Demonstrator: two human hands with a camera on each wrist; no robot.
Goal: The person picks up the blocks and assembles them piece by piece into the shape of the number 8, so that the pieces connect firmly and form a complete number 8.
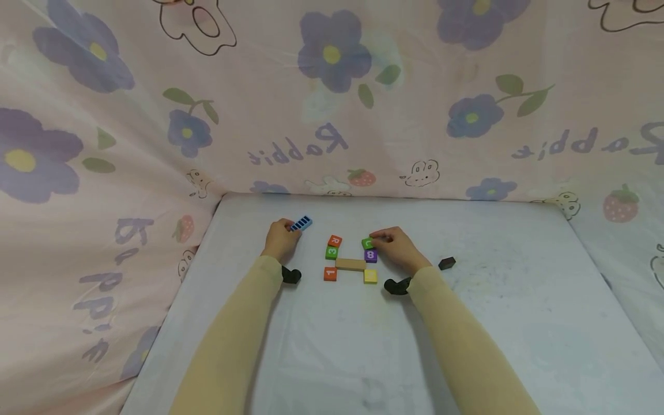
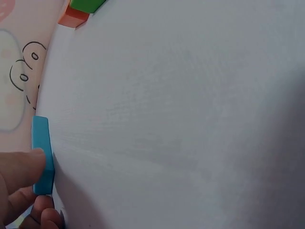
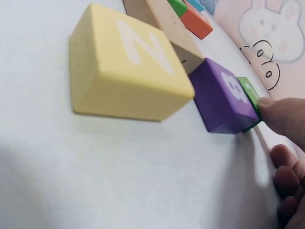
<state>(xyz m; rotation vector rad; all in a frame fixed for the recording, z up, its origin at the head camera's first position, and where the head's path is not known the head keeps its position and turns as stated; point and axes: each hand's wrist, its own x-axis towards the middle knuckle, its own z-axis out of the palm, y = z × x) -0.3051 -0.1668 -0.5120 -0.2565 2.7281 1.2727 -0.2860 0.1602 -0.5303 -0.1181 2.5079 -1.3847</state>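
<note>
My left hand [image 1: 281,240] pinches a blue block [image 1: 301,223] with dark stripes on its top. In the left wrist view the thumb presses the side of that blue block [image 2: 43,157]. My right hand [image 1: 398,248] pinches a green letter block [image 1: 368,243], which touches a purple block marked 8 [image 1: 370,256]. Below the purple block lies a yellow block [image 1: 370,276], marked N in the right wrist view. A plain wooden bar [image 1: 350,264] spans toward the left column: an orange R block [image 1: 334,241], a green 3 block [image 1: 331,252] and an orange 1 block [image 1: 330,274].
A dark brown block [image 1: 447,263] lies apart, to the right of my right hand. The blocks lie on a white-covered table [image 1: 332,357]. Patterned pink cloth [image 1: 270,104] rises along the table's far and left edges. Black straps [image 1: 397,286] circle the wrists.
</note>
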